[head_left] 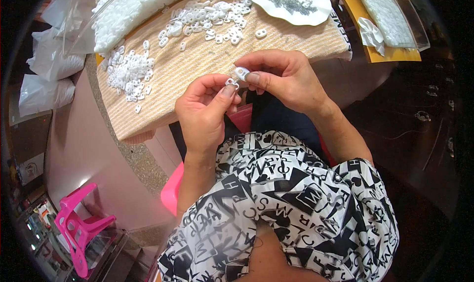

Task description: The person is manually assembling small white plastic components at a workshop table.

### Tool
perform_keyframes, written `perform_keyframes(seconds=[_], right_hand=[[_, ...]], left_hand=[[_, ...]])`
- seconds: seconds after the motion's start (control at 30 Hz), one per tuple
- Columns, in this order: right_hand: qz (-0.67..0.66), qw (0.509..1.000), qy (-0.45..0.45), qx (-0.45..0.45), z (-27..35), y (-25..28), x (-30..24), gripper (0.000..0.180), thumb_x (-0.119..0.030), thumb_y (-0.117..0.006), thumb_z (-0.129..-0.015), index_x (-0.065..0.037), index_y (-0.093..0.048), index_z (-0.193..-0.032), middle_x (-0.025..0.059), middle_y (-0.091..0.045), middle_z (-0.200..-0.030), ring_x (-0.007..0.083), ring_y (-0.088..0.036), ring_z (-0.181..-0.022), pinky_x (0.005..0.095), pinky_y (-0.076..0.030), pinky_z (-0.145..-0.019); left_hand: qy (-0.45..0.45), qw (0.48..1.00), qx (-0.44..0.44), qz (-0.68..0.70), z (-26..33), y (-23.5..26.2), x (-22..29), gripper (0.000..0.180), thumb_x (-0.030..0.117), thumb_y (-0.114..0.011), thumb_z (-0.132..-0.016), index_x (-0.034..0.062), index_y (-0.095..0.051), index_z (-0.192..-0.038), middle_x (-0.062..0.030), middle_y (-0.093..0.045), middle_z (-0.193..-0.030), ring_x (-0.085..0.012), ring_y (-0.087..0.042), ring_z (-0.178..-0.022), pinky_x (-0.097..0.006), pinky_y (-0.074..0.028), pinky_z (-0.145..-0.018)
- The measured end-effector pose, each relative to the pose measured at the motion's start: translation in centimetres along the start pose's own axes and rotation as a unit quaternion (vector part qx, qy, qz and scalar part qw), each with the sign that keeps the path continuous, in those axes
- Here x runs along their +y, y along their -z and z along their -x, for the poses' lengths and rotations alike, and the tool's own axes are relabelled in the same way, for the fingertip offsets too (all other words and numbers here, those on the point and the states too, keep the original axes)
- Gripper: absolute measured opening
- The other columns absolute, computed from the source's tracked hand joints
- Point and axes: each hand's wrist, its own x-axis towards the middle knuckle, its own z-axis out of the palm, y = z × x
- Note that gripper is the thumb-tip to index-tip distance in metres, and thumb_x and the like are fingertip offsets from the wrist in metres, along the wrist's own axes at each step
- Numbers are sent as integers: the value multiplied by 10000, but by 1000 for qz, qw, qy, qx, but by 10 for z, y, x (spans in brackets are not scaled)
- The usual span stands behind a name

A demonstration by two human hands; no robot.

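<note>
Both hands pinched small white plastic parts, close together

The left hand [203,110] held a small white looped piece [230,81] between thumb and fingertips; the right hand [289,80] pinched a white two-holed oval piece [242,73] just to its upper right. Whether the two parts touched could not be told. With them so close, a steady left pinch probably served best, the right hand making the fine turns and both thumbs clear of the openings. Light pressure seemed wise, as such small plastic could slip away.

Beyond the grip, on the striped cloth [165,84], lay a heap of two-holed white pieces [210,15]; left of the grip lay a pile of smaller white pieces [129,74]. A loose two-holed piece [260,33] lay between the grip and a fluted white dish [318,16], which held small grey metal pieces [292,4].
</note>
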Motion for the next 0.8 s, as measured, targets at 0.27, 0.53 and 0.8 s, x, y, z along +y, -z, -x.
perform_keyframes(seconds=[0.27,0.53,0.8], right_hand=[[42,998,37,12,3,-4,4,227,20,-546,-796,36,-565,-1022,54,-595,-893,83,-551,-780,202,-463,-687],[38,997,56,27,2,-11,12,190,-6,-540,-801,27,-588,-982,65,-622,-822,78,-573,-721,192,-469,-616],[17,998,59,29,3,-9,1,196,-1,-544,-795,32,-593,-981,67,-628,-800,78,-579,-676,191,-471,-594]], left_hand=[[-12,999,13,-31,3,-3,1,153,-17,-564,-770,-53,-547,-917,-106,-588,-747,-135,-561,-610,-214,-444,-514],[-34,999,4,-10,3,-4,-2,145,-10,-579,-782,-59,-551,-915,-83,-600,-771,-95,-566,-627,-189,-468,-528],[-45,999,-19,-3,3,-7,3,183,27,-600,-782,-64,-550,-934,-93,-601,-783,-111,-578,-643,-201,-493,-554]])
